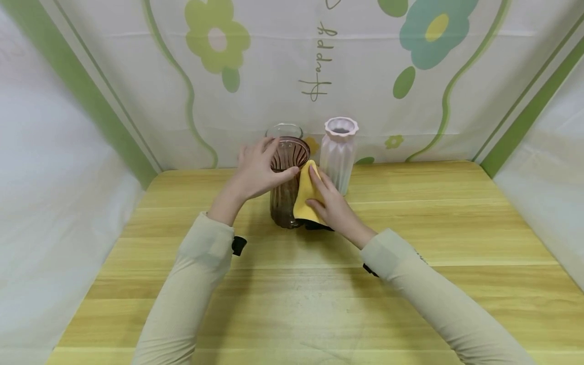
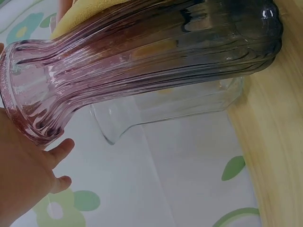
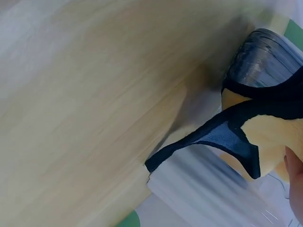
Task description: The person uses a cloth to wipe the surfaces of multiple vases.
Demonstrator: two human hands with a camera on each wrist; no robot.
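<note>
Nearest you, the wood-grain table (image 1: 296, 314) runs out beneath both sleeves (image 1: 196, 284). Ahead, about mid-width, the ribbed purple-grey vase (image 1: 283, 200) appears roughly upright, its base seemingly on the tabletop. Your left hand (image 1: 255, 172) holds its flared rim, fingers spread around the far side, thumb opposite. Your right hand (image 1: 335, 205) pinches the yellow dark-edged cloth (image 1: 304, 197) between thumb and fingers, against the vase's right side.

Assessment: the vase looks to be thick glass, so expect it to be stiff, fairly heavy, slippery and breakable. The narrowing below the rim should give the surest hold; a hand near the base would guard against tipping. The cloth should be light and limp.

Beyond, the pale fluted vase (image 1: 339, 154) stands right and the clear glass vessel (image 2: 189, 106) behind, before the floral backdrop (image 1: 274, 76).
</note>
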